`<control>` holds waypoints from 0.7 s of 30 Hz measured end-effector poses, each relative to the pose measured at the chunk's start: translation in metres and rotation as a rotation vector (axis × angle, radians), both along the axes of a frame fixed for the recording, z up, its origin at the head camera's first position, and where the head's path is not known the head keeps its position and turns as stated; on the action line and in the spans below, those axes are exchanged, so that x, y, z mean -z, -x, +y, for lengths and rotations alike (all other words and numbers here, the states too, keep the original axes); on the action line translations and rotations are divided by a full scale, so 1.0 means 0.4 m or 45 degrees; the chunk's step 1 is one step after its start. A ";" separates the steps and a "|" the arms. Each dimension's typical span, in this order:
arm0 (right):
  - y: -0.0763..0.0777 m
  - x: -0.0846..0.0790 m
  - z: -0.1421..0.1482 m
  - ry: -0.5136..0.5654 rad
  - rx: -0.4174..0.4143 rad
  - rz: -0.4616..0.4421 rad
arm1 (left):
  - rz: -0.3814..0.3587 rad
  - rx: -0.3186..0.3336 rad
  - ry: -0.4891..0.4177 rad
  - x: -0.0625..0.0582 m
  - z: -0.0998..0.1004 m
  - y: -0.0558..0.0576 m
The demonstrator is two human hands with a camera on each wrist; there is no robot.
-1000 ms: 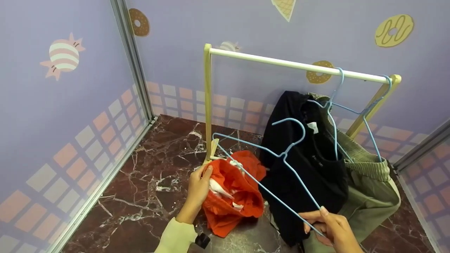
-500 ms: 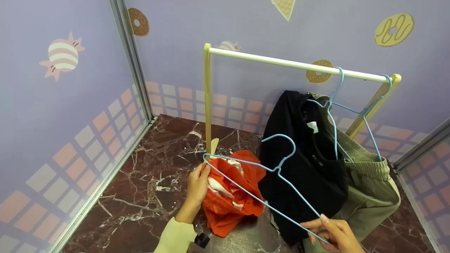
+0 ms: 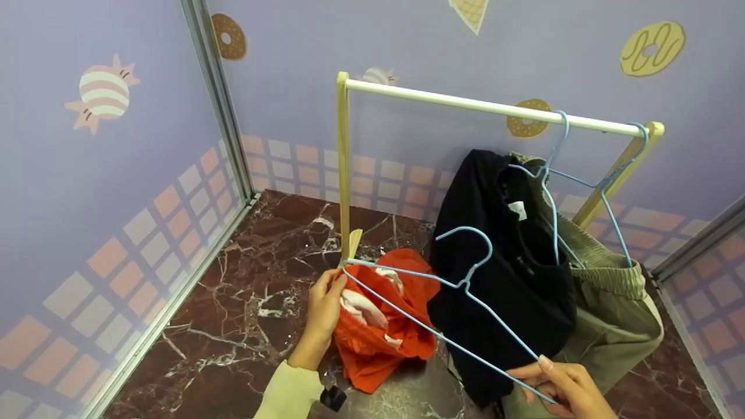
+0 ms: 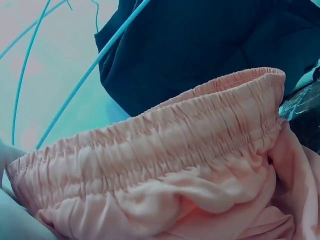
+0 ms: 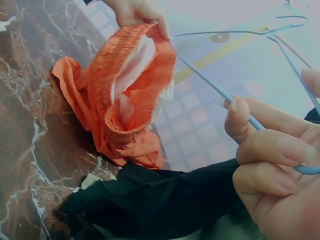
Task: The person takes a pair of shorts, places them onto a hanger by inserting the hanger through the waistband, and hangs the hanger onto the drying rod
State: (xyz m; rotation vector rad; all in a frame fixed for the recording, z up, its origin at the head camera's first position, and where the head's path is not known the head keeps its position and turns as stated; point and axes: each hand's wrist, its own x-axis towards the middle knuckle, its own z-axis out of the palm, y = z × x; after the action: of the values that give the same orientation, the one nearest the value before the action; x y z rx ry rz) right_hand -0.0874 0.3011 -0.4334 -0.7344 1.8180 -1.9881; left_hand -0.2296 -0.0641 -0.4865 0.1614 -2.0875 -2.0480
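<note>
My left hand (image 3: 326, 299) pinches the gathered waistband of orange-red shorts (image 3: 372, 355) at its left edge. The waist opening faces up, with white lining inside, and the lower part hangs toward the floor. Close up in the left wrist view, the elastic waistband (image 4: 165, 140) stretches across. A light blue wire hanger (image 3: 465, 284) is in my right hand (image 3: 561, 384), gripped near its right corner. Its hook points up and left. The left corner meets the waistband edge beside my left fingertips; in the right wrist view the hanger's bar (image 5: 210, 81) runs from there to my curled right fingers.
A low rack with a white rail (image 3: 442, 100) and wooden posts stands behind. On its right side, black bottoms (image 3: 495, 302) and olive elastic-waist trousers (image 3: 611, 320) hang from blue hangers (image 3: 564, 134). Below is a dark red marbled floor (image 3: 233, 326); purple walls (image 3: 279, 75) enclose the corner.
My right hand has lowered the hanger, bringing its left corner down from above the shorts to the waistband by my left fingers. Lately it shifted slightly right. The left hand has barely moved.
</note>
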 end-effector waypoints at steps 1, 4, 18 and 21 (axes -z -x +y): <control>0.001 -0.001 0.003 0.001 -0.006 0.016 | -0.003 -0.004 -0.003 0.001 -0.001 0.000; 0.002 -0.001 0.010 0.015 -0.024 0.059 | -0.001 -0.037 0.025 0.001 -0.004 0.000; 0.005 -0.008 0.016 -0.053 -0.016 0.086 | 0.188 -0.215 0.233 0.002 0.001 -0.009; 0.008 -0.004 0.014 -0.029 -0.053 0.106 | 0.234 -0.231 0.297 0.000 0.002 -0.013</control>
State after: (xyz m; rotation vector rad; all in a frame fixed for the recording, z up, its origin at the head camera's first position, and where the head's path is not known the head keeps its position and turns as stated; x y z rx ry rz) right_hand -0.0905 0.3065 -0.4317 -0.8529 1.8536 -1.9340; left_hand -0.2242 -0.0631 -0.4867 0.1153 -2.0931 -1.6379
